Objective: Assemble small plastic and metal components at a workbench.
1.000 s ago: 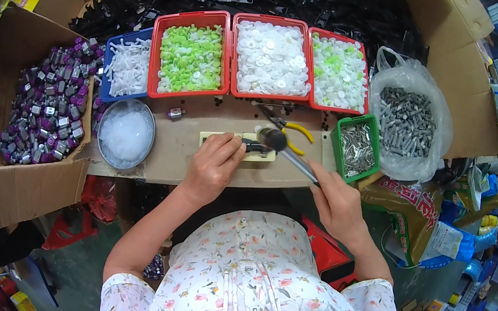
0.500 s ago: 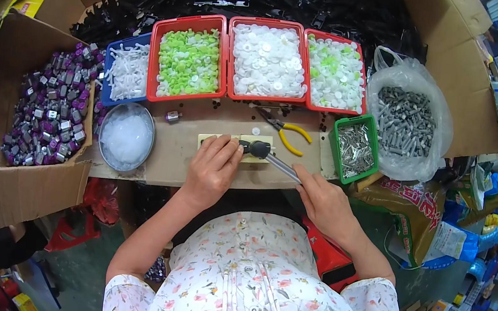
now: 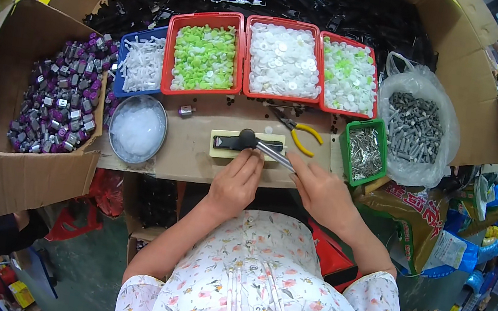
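Note:
A small hammer with a black head and a silver metal handle is in my right hand, whose fingers wrap the handle's end. Its head is over a long black strip-like part lying in a cream rectangular block on the bench. My left hand is at the block's near edge, just below the hammer head. Its fingers are bunched together, pointing at the black part; anything between their tips is too small to see. Beyond the block lie yellow-handled pliers and a single purple-and-metal piece.
Red bins of green and white plastic pieces line the back, beside a blue bin. Left are a metal bowl and a carton of purple-metal pieces. A green basket of metal pins and a plastic bag stand right.
My left hand has slid from the block's left part to its near edge, uncovering the black part. The hammer head has shifted left along the block. The whole view has moved slightly.

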Available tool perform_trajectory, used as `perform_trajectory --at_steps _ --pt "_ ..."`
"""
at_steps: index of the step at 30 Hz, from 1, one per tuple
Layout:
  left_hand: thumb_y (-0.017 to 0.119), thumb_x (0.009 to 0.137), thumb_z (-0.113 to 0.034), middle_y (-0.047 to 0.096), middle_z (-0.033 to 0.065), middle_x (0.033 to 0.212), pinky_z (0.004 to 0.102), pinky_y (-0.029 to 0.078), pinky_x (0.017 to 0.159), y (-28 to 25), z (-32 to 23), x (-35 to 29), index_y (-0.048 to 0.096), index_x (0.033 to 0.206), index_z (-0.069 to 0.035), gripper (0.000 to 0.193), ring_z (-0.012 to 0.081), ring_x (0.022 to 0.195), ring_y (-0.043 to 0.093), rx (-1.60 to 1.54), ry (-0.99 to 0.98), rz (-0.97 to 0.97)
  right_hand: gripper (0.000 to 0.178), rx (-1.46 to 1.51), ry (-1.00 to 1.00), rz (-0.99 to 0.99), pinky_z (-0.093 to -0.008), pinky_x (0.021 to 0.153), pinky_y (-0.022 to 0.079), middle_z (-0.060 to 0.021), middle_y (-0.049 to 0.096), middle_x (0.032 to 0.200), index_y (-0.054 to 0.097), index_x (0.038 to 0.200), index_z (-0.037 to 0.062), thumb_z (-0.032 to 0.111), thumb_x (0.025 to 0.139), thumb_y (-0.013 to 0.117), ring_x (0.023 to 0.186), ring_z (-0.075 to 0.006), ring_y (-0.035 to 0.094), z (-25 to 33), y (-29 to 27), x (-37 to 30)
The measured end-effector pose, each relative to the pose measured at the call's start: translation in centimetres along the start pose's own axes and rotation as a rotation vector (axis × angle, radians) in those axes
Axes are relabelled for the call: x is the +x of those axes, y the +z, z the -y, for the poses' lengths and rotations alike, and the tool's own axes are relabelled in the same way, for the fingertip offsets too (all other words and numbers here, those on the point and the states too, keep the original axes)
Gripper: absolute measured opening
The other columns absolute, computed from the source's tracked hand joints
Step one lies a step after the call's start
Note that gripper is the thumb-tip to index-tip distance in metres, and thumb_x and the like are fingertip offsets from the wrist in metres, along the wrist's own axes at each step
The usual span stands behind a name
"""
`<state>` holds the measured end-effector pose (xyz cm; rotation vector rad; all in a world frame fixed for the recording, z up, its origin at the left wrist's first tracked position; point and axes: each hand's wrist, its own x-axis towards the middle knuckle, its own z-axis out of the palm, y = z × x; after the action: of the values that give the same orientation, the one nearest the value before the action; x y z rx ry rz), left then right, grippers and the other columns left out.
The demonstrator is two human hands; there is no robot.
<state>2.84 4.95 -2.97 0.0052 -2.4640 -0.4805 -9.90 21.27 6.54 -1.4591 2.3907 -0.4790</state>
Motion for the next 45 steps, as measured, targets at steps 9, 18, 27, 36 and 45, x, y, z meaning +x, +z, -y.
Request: perform_trajectory --at_steps 9,18,27,36,45 --pt "0.067 0.076 0.003 0.065 0.0185 0.109 0.0359 0.056 0.088 0.3 0.0 -0.3 0.068 0.105 0.01 0.03 0.0327 0.108 0.063 -0.009 0.002 -0.052 0.046 0.06 -0.099 -0.038 -0.0453 0.059 0.049 -0.0164 0.057 0.078 0.055 0.135 0.0048 0.008 0.091 0.065 0.066 -0.0363 0.061 0.1 0.9 1.2" --pt "0.065 0.08 0.005 0.066 0.0182 0.107 0.037 0.056 0.089 -0.2 -0.1 -0.1 0.068 0.102 0.008 0.022 0.0341 0.105 0.065 -0.032 -0.013 -0.055 0.045 0.011 -0.021 0.048 -0.044 0.063 0.052 -0.0175 0.064 0.087 0.056 0.134 0.0042 0.004 0.09 0.065 0.072 -0.0365 0.064 0.7 -0.5 1.1" --pt "0.073 0.077 0.006 0.066 0.0166 0.109 0.04 0.054 0.089 -1.4 1.2 0.2 0.069 0.105 0.006 0.028 0.0344 0.103 0.064 0.021 -0.091 -0.1 0.043 0.07 -0.017 -0.095 -0.0444 0.063 0.052 -0.0185 0.065 0.089 0.057 0.132 0.0054 0.004 0.09 0.064 0.074 -0.0376 0.064 -0.9 -0.5 -0.6" --pt "0.072 0.074 0.005 0.066 0.017 0.107 0.0423 0.054 0.087 -1.5 1.8 0.6 0.068 0.104 0.008 0.03 0.0336 0.101 0.064 -0.016 -0.064 -0.076 0.042 0.087 -0.065 -0.129 -0.0457 0.061 0.049 -0.017 0.059 0.079 0.057 0.131 0.0042 0.007 0.09 0.066 0.069 -0.0365 0.062 -2.1 0.3 -2.0" --pt "0.072 0.074 0.003 0.066 0.0167 0.102 0.0396 0.055 0.082 -0.5 1.5 2.3 0.069 0.096 0.008 0.023 0.0322 0.097 0.064 -0.019 -0.005 -0.094 0.038 0.107 0.018 -0.155 -0.0386 0.064 0.052 -0.0173 0.066 0.089 0.06 0.126 0.0001 0.002 0.089 0.065 0.072 -0.0333 0.065 -2.9 -0.2 -4.1"
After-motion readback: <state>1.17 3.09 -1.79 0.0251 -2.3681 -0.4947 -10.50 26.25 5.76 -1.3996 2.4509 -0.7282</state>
